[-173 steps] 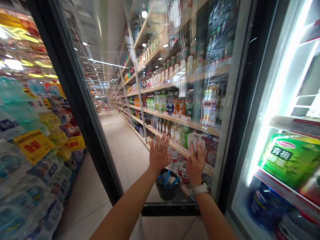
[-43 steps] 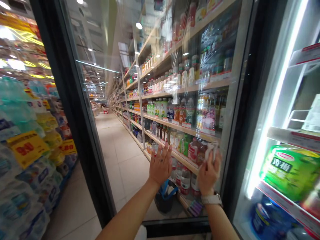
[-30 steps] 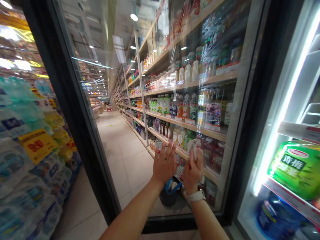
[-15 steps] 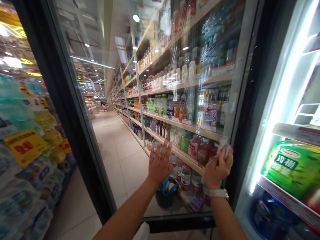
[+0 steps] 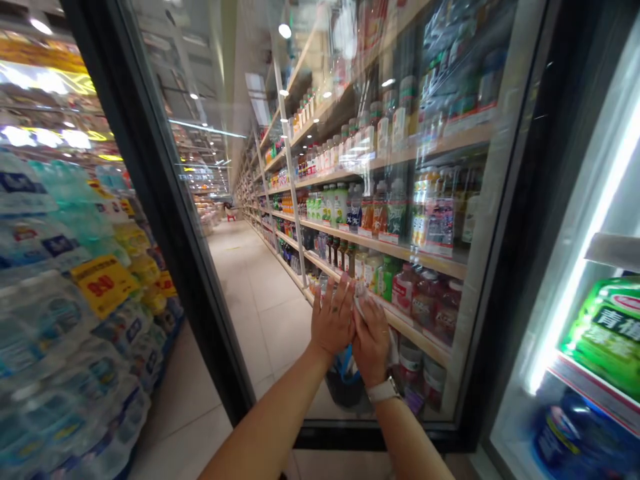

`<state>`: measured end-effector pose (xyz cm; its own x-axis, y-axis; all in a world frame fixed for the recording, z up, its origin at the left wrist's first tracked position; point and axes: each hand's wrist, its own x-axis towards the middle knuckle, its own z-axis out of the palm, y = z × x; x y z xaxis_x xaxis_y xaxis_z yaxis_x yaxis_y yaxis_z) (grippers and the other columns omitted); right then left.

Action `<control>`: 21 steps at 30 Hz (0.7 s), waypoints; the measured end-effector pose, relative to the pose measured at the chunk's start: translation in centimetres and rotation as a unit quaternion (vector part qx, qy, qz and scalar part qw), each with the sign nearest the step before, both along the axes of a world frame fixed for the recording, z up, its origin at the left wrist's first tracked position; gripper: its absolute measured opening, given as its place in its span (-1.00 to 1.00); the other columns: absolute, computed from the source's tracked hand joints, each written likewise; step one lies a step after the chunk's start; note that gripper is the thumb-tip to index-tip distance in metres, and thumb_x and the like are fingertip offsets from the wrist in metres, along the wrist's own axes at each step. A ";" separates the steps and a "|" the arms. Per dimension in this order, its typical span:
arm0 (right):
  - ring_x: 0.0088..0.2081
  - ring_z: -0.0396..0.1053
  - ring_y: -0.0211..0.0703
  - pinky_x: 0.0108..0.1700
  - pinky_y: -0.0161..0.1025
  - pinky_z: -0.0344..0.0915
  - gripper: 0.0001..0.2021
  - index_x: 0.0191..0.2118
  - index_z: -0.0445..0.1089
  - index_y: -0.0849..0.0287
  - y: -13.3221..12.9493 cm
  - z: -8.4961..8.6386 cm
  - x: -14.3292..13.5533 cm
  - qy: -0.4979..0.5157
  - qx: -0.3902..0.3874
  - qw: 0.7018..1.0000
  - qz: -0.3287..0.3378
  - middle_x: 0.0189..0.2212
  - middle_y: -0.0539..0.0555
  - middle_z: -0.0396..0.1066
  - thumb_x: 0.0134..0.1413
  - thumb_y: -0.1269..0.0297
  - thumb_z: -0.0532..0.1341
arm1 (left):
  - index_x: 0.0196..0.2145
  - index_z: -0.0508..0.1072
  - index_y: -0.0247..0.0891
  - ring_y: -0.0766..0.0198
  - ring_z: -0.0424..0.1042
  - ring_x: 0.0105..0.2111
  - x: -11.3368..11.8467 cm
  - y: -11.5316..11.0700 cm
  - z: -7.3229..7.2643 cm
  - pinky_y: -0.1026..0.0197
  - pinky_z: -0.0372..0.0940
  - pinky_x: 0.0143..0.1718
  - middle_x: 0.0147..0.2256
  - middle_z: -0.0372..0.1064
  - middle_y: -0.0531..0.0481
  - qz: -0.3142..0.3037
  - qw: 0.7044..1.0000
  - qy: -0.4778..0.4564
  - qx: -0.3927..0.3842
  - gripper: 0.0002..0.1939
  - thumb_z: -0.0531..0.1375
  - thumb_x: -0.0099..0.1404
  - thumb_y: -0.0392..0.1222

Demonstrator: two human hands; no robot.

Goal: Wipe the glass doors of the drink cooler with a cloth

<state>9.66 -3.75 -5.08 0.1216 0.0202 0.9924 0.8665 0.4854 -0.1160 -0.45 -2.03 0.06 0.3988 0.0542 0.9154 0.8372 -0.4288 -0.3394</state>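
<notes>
A glass door in a black frame stands in front of me, with drink shelves showing in or through its pane. My left hand lies flat on the glass with its fingers spread and nothing in it. Right beside it, almost touching, my right hand presses a pale cloth against the pane. Part of the cloth is hidden under the palm and fingers. A watch with a light band is on my right wrist.
Stacked water packs with a yellow price sign stand at the left. At the right is a lit cooler holding a green package and blue items. A dark bucket with blue on it shows low behind my hands.
My right hand has moved left across the glass with the cloth, from near the right frame to beside my left hand. My left hand stays on the pane. The view has shifted slightly left.
</notes>
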 end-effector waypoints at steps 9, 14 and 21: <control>0.32 0.09 0.11 0.28 0.27 0.10 -0.56 0.20 0.33 0.17 -0.1 0.3 9.2 0.149 -0.020 0.982 -0.114 0.23 0.24 0.25 0.29 0.40 -0.05 | 0.36 0.01 -0.31 0.06 -0.10 0.37 0.0 0.1 -0.1 -0.10 -0.23 0.38 0.28 0.12 -0.16 0.009 1.000 0.002 -0.020 -0.29 0.06 0.28 -0.18; 0.27 0.17 0.19 0.27 0.17 0.14 -0.55 0.19 0.34 0.31 -0.4 1.3 12.8 0.285 0.029 0.944 -0.162 0.23 0.35 0.23 0.25 0.33 0.02 | 0.37 -0.05 -0.29 0.08 -0.08 0.36 0.2 0.1 -0.3 -0.08 -0.25 0.38 0.29 0.10 -0.14 0.004 1.000 -0.009 -0.023 -0.25 0.06 0.27 -0.20; 0.26 0.20 0.12 0.24 0.18 0.18 -0.56 0.24 0.28 0.16 -0.1 1.3 4.4 0.203 -0.004 0.976 -0.081 0.19 0.27 0.29 0.30 0.37 -0.03 | 0.36 -0.01 -0.33 0.11 -0.17 0.38 0.3 -0.2 -0.1 -0.08 -0.25 0.38 0.29 0.11 -0.14 -0.002 1.000 -0.010 -0.006 -0.30 0.03 0.30 -0.17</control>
